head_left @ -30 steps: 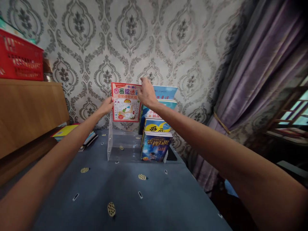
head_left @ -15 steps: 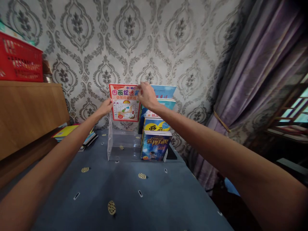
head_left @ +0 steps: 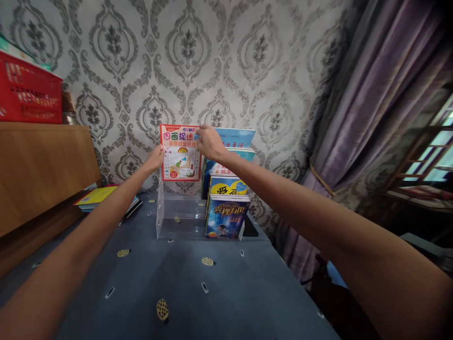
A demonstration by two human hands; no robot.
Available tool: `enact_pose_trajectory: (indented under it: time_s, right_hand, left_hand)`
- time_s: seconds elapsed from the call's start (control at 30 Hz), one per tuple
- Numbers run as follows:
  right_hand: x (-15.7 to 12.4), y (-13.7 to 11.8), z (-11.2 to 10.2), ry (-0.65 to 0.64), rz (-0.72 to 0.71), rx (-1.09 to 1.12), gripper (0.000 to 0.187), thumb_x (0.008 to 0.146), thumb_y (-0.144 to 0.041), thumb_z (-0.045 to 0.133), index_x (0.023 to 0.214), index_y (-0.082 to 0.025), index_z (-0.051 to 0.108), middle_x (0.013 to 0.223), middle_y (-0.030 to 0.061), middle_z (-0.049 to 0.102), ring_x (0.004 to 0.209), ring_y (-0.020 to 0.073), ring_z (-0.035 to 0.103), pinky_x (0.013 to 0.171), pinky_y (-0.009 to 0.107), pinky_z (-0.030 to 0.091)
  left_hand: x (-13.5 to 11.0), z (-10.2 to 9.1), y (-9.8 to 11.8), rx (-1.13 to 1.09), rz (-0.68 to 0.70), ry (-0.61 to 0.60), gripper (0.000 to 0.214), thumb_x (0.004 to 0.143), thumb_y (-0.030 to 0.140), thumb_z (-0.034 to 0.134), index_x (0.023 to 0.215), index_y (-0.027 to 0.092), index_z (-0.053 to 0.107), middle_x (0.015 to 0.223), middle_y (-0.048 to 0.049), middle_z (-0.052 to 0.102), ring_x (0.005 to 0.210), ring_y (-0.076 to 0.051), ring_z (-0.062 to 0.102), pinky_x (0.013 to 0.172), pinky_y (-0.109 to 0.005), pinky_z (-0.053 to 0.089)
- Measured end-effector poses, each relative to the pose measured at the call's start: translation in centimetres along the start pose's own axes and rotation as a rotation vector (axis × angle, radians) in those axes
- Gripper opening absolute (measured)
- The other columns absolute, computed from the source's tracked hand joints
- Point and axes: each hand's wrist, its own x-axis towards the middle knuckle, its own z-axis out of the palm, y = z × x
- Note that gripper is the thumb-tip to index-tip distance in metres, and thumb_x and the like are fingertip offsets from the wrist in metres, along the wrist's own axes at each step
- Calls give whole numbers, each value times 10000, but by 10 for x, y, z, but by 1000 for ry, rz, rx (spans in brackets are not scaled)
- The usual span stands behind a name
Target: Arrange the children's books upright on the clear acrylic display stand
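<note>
A red-bordered picture book [head_left: 180, 156] stands upright at the back of a clear acrylic stepped stand [head_left: 170, 217], against the wallpapered wall. My left hand [head_left: 155, 158] grips its left edge. My right hand [head_left: 209, 141] pinches its top right corner. To the right, several books [head_left: 226, 215] stand in rising rows on the same stand, the front one dark blue with a starry cover.
A blue patterned cloth [head_left: 198, 293] covers the table. A flat pile of books [head_left: 99, 198] lies at the left by a wooden cabinet [head_left: 42, 170] that carries a red basket [head_left: 28, 92]. Purple curtains [head_left: 371, 94] hang at the right beside a window.
The book has sunk slightly and shifted a little left with both hands still on it. The camera view has drifted a bit.
</note>
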Motion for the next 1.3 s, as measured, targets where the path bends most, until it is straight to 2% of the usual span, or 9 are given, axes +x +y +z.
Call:
enact_pose_trajectory:
  time_s: [0.2, 0.37, 0.5, 0.57, 0.63, 0.7, 0.83, 0.97, 1.3]
  right_hand:
    - [-6, -2, -4, -40, 8, 48, 223, 836, -46, 486, 907, -176, 653, 1155, 151, 654, 1171, 314, 547, 1046, 486, 449]
    - [-29, -23, -20, -167, -9, 63, 206, 841, -1, 504, 878, -122, 667, 1164, 197, 661, 1205, 316, 554, 1108, 479, 411]
    - [-74, -51, -24, -197, -69, 116, 263, 868, -53, 489, 997, -143, 699, 1317, 164, 615, 1268, 300, 541, 1124, 479, 432]
    - [-105, -66, -23, -217, -127, 148, 295, 869, -64, 486, 1019, -180, 713, 1353, 132, 606, 1278, 272, 545, 1120, 425, 456]
    - [-139, -79, -19, -261, -212, 227, 318, 840, -70, 514, 1034, -205, 726, 1406, 126, 573, 1337, 275, 502, 1136, 419, 448]
    - [-172, -88, -11, -324, -219, 296, 306, 850, -107, 536, 1075, -188, 728, 1441, 147, 548, 1374, 296, 469, 1147, 458, 429]
    - [-230, -97, 11, -396, -72, 476, 301, 903, -127, 508, 1116, -163, 718, 1411, 168, 568, 1364, 273, 488, 1106, 464, 459]
    - [-274, -100, 34, -414, 78, 590, 272, 894, -139, 553, 1110, -201, 707, 1351, 139, 612, 1326, 236, 536, 1084, 434, 482]
    - [-330, -110, 55, -450, 324, 697, 282, 904, -176, 548, 1128, -254, 699, 1292, 106, 662, 1273, 259, 589, 1060, 495, 490]
  left_hand:
    - [3, 2, -1, 9, -28, -10, 224, 834, 392, 596, 932, 194, 634, 963, -85, 736, 1060, -304, 621, 929, -429, 524]
    - [4, 4, 2, 9, -60, -19, 273, 815, 427, 597, 926, 184, 653, 957, -87, 743, 1022, -301, 643, 927, -431, 531]
    - [-1, 7, 7, -4, -84, -16, 358, 819, 470, 576, 986, 166, 665, 1021, -95, 746, 1025, -301, 657, 952, -450, 521]
    - [-5, 8, 9, -16, -95, -6, 393, 840, 485, 554, 1051, 170, 657, 1110, -96, 735, 1062, -295, 652, 975, -451, 510]
    - [-9, 7, 9, -28, -125, -6, 413, 856, 501, 539, 1083, 174, 646, 1140, -102, 730, 1053, -291, 660, 969, -457, 514]
    - [-13, 6, 9, -35, -165, -8, 419, 857, 524, 543, 1056, 169, 643, 1098, -116, 740, 1004, -294, 677, 938, -470, 529]
    - [-18, 3, 10, -44, -198, 3, 409, 839, 555, 571, 982, 178, 639, 1019, -111, 752, 984, -294, 684, 916, -470, 543]
    - [-21, 4, 11, -58, -198, 7, 400, 839, 547, 577, 1007, 189, 640, 1029, -89, 755, 1028, -288, 676, 932, -461, 545]
    - [-24, 9, 5, -69, -170, 10, 450, 838, 507, 570, 1131, 172, 640, 1165, -83, 733, 1115, -276, 647, 1035, -440, 487]
